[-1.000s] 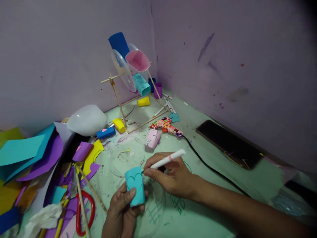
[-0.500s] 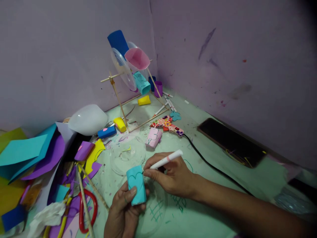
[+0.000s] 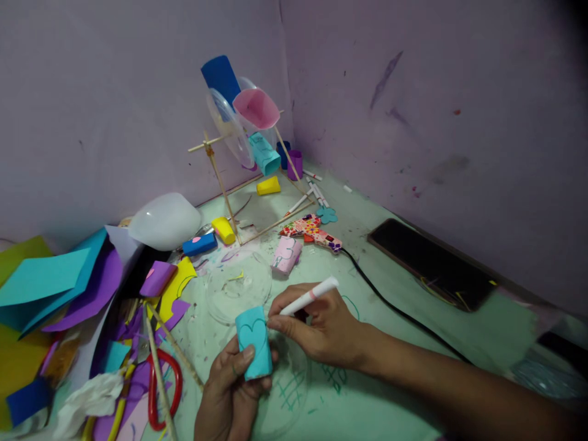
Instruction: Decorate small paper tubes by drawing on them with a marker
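Close to the near edge of the pale green table (image 3: 376,407), the person's left hand (image 3: 229,392) holds a small teal paper tube (image 3: 256,354) upright and slightly tilted. Its thumb presses on the front, just below a dark heart outline, and the other fingers wrap behind. The right hand (image 3: 316,327) pinches a white marker (image 3: 312,297) between thumb and fingers, its back end pointing up and to the right. The marker's writing end is beside the tube's right edge; whether it touches cannot be told.

Beyond the hands lie a clear plastic disc (image 3: 239,288) and a pink tube (image 3: 286,256), with a flowered glue gun (image 3: 310,231) just behind the latter. A black phone (image 3: 427,263) rests farther right. Toward the wall stands a stick frame (image 3: 223,189) carrying clear wheels and colored cups. Red-handled scissors (image 3: 178,383) and colored sheets (image 3: 43,275) lie on the left.
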Available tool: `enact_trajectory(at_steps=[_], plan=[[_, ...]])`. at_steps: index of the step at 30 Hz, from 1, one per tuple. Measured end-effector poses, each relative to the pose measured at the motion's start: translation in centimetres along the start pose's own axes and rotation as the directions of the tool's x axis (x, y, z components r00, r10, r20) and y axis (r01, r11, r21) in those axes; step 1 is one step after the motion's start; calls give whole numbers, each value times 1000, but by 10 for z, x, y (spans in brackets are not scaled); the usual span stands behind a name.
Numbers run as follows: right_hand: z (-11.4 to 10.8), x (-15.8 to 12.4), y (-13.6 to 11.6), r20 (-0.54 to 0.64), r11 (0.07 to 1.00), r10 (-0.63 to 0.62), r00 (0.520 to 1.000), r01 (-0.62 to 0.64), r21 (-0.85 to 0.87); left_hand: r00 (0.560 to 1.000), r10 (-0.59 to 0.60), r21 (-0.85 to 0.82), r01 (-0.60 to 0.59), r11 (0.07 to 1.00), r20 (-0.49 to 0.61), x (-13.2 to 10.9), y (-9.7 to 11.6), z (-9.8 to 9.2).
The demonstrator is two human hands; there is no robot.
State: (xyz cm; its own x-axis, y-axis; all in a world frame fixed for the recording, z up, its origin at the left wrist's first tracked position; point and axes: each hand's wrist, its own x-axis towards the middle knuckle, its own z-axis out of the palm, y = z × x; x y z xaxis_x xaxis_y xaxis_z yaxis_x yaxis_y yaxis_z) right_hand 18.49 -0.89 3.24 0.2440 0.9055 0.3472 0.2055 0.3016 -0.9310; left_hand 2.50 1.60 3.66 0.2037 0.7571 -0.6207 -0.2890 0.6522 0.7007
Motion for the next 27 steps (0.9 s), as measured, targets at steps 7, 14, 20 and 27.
enact_trajectory(at_steps=[7, 14, 20, 27], plan=[[-1, 0, 0, 31, 999, -10, 999, 11, -33, 998, -29, -13, 29, 999, 59, 4, -1, -5], [-1, -1, -1, 46, 998, -17, 999, 19, -52, 997, -23, -12, 24, 1000, 73, 3, -1, -5], [-1, -2, 1, 61, 996, -51, 997, 55, -63, 997, -30, 5, 30, 1000, 75, 2, 0, -4], [0, -3, 1, 72, 997, -73, 995, 76, -34, 998, -3, -1, 3, 1000, 59, 4, -4, -8]])
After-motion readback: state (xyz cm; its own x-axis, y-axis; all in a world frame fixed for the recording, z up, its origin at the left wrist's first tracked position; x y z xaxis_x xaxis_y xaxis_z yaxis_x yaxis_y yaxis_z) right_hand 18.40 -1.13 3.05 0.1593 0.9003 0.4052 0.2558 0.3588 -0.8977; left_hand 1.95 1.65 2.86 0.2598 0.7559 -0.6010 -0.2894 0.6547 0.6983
